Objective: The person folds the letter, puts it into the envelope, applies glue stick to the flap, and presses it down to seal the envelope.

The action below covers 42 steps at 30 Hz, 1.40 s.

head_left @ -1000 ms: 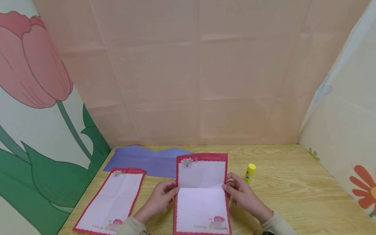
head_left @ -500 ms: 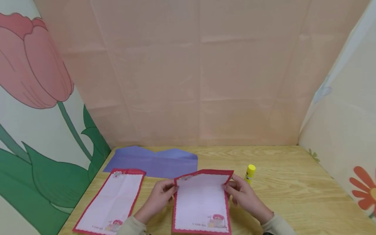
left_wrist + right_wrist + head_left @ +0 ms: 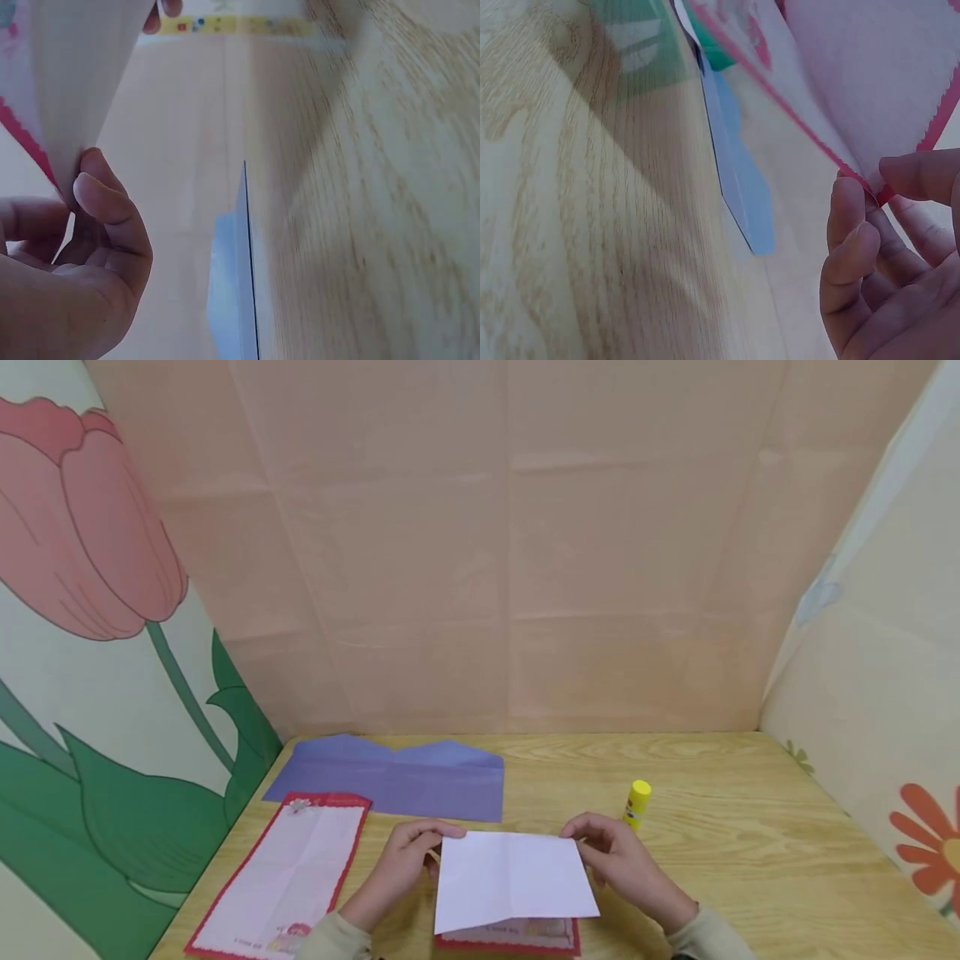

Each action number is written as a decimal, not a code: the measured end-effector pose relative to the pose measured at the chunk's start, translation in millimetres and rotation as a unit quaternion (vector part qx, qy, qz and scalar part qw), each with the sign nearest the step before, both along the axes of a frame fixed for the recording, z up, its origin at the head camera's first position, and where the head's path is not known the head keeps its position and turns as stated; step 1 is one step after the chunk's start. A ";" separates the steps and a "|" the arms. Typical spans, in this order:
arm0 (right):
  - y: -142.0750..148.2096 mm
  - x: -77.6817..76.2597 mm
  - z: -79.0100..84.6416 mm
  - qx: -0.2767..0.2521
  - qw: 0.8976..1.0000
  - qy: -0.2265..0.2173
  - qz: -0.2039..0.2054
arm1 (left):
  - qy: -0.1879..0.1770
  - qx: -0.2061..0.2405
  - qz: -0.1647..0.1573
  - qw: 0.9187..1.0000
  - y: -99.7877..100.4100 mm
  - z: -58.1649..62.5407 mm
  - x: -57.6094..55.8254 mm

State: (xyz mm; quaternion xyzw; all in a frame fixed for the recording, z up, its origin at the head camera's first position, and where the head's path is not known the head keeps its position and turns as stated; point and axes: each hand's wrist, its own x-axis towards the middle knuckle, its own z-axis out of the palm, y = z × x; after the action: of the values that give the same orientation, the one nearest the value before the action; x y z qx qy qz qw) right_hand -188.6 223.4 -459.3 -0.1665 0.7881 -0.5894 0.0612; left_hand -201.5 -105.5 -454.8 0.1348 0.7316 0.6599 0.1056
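A sheet of red-bordered letter paper (image 3: 517, 872) is bent over at its crease. Its plain white back faces up, and a strip of the red border and printed drawing shows below. My left hand (image 3: 405, 864) pinches the fold's left end. At the right end my right hand (image 3: 622, 868) pinches the crease between thumb and fingers. Both wrist views show the sheet raised off the table, with the left hand (image 3: 90, 262) and the right hand (image 3: 892, 262) at its edges. A second red-bordered sheet (image 3: 288, 868) lies flat to the left, partly behind my left sleeve.
A purple-blue paper envelope (image 3: 442, 789) with its flap raised lies at the back left of the wooden table (image 3: 720, 827). Just beyond my right hand stands a yellow glue stick (image 3: 637, 802). A pinkish sheet (image 3: 510, 568) hangs behind the table.
The upper half of the held sheet has tipped toward me and down over the lower half, so its white back now shows. Both hands kept hold and moved only slightly.
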 end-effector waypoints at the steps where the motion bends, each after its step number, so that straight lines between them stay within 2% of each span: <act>1: 0.0 0.4 0.3 0.005 1.000 -0.005 -0.003 | 0.000 0.003 -0.002 1.000 -0.1 0.2 0.1; 6: 1.1 2.0 0.3 -0.009 1.000 -0.005 0.004 | 0.003 -0.009 0.006 1.000 0.8 -2.1 -0.7; 10: 1.3 2.8 1.8 -0.016 1.000 -0.009 0.003 | 0.020 -0.026 0.022 0.999 3.1 -3.6 0.0; 17: -1.8 0.1 -1.7 0.043 0.998 0.031 -0.021 | 0.032 -0.032 0.024 0.999 6.3 -7.4 0.6; 21: -3.8 0.2 -2.2 0.067 0.997 0.042 -0.018 | 0.032 -0.034 0.017 0.999 8.1 -8.2 0.0; 26: -7.0 1.4 -1.4 0.091 0.994 0.067 -0.003 | 0.038 -0.040 0.011 0.998 10.1 -8.0 -0.5; 30: -10.5 2.3 -1.0 0.124 0.986 0.106 0.010 | 0.043 -0.044 0.007 0.998 11.4 -8.5 -0.5; 36: -17.0 2.9 -1.3 0.153 0.978 0.131 0.046 | 0.050 -0.048 0.009 0.998 14.3 -9.0 0.3; 42: -23.3 4.3 0.7 0.151 0.976 0.142 0.064 | 0.091 -0.085 0.000 0.992 16.5 -10.3 -0.4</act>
State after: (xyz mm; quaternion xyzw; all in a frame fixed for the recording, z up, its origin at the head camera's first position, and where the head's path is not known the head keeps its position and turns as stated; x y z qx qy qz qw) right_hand -184.4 200.1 -458.6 -0.2877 0.8563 -0.4287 0.0108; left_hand -201.9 -89.0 -465.1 0.1846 0.7918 0.5801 0.0494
